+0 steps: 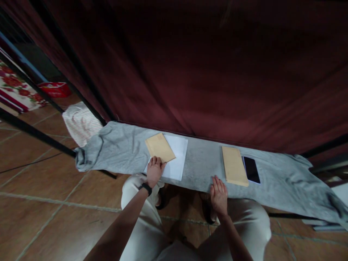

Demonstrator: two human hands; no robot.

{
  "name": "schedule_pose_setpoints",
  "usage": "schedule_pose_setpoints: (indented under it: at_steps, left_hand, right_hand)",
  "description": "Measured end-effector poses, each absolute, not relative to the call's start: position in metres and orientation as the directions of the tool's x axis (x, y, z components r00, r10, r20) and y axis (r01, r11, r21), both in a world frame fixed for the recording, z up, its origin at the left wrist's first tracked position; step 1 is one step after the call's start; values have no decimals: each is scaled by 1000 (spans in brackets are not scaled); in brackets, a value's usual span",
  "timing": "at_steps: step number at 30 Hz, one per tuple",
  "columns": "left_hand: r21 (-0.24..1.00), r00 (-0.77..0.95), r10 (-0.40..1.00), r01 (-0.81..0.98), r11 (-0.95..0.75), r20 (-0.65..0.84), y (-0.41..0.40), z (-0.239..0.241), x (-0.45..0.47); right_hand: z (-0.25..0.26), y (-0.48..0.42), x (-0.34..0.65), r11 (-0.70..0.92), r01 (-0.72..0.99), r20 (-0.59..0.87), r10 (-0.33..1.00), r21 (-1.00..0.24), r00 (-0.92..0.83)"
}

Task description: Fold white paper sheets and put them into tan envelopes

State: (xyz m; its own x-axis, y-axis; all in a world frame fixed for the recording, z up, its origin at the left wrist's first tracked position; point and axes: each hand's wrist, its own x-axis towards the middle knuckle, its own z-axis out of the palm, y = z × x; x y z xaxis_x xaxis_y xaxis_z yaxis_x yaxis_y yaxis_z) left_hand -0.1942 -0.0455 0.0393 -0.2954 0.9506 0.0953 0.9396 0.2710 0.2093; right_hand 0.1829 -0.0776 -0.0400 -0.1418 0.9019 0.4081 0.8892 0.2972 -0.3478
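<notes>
My left hand (154,169), with a dark band on the wrist, is at the near edge of a tan paper envelope (160,146). Its fingers are bent over that edge, and the thumb points right. The envelope lies at an angle, partly over white paper sheets (176,157). My right hand (219,194) rests on the near edge of the grey cloth, fingers stretched out and holding nothing. Just beyond it to the right lies a stack of tan envelopes (235,166), with a dark-screened phone (251,169) beside it.
Grey cloth (203,163) covers the narrow bench before my knees. A dark red curtain (203,79) hangs right behind it. Black metal bars (35,132) and a striped cloth (81,123) are at the left, with a red basket (56,89) farther back on the tiled floor.
</notes>
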Motion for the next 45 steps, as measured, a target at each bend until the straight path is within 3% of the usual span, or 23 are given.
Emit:
schedule_pose_setpoints:
  at_steps: [7,11,20,30,37,42,45]
  left_hand:
    - [186,-253,965,954,235,76,-45,45,-199]
    - [234,-261,961,944,233,95,-44,43,-204]
    - [407,-511,859,781,473,-18,-20,53,-217]
    - [334,-643,766,724,604,10,-7,47,-203]
    - [265,-532,843,826,497,79,-12,46,-194]
    - [179,-357,925,926,331,133,-27,42,-194]
    - [90,-262,957,963,252,123,-30,42,-197]
  right_hand:
    - [-38,-76,178,287,902,432,893,-321,-131]
    - [-42,-74,179,279,916,435,891,-289,-134]
    - [-47,-74,178,243,923,443,892,-299,-91]
    - [-51,-74,169,181,937,489,872,-297,-13]
    - [-43,-78,164,153,955,496,868,-253,-8]
    - [-34,-81,157,131,926,471,881,-353,55]
    - [-23,-78,152,128,817,402,906,-562,135]
